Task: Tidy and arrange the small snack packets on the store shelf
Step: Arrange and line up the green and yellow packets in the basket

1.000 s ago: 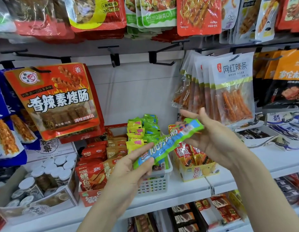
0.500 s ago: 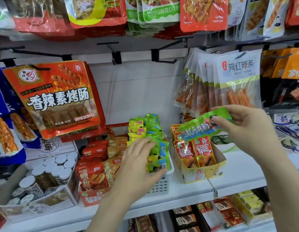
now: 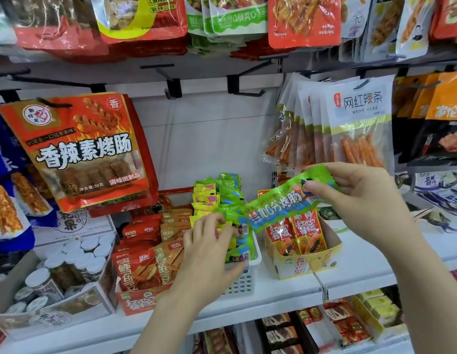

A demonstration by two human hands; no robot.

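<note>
Packet [image 3: 286, 205] first: the long green-and-blue sausage strip hangs just right of frame centre, long axis running from lower left up to upper right. Your right hand [image 3: 355, 198] pinches its upper right end between thumb and forefinger, other fingers loosely curled behind it. The low end droops free toward the white basket [image 3: 250, 274], w/ the tip just above the basket's right rim and over the back of the yellow carton [image 3: 306, 261] of red sachets.

Left hand [image 3: 209, 249] is nearer the basket, sitting at centre frame w/ fingers bent down into the stack of small green/yellow packets [image 3: 217, 198] there. Fingertips touch or press the front packets; can't tell whether they actually grip one, since the hand hides the contact.

So the coming move likely turns on this: the free end of the strip lies to the right of and slightly above your left fingers, pointing at them. Swing the low end left and it drops into the gap your left hand seems to be holding open. Watch the strip doesn't fold over the carton edge.

Vs half a sec ago: the strip's low end has come nearer the basket, and your left hand has pushed further in among the packets. A sec ago both hands held the strip; now only the right.
</note>
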